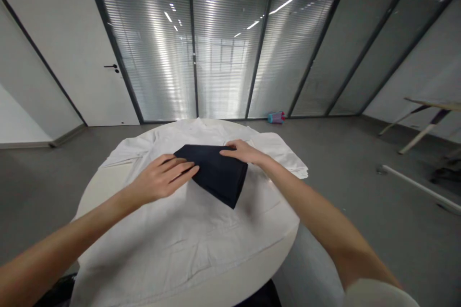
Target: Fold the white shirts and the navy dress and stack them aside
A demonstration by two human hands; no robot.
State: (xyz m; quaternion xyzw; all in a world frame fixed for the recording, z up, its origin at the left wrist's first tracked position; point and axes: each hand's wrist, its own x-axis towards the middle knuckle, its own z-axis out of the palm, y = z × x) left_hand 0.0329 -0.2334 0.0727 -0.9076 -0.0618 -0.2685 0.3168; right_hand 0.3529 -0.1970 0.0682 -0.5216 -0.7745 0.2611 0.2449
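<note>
A dark navy, flat folded thing [218,172] with layered edges on its right side lies tilted over a white short-sleeved shirt [201,249]. Whether it is cloth or a stiff folder I cannot tell. My left hand [163,177] rests across its left part, fingers stretched out over the top. At the far right edge my right hand [243,151] grips it, thumb on the upper face and fingertips partly hidden behind the edge. The shirt is spread over a round white table [277,256], sleeves out to both sides and some creases near the hem.
Glass partitions with blinds [223,72] stand beyond the table, beside a white door [108,96]. A blue and pink container [276,117] lies on the grey floor [345,163]. To the right are a wooden-topped table [435,104] and a white metal bar [418,187].
</note>
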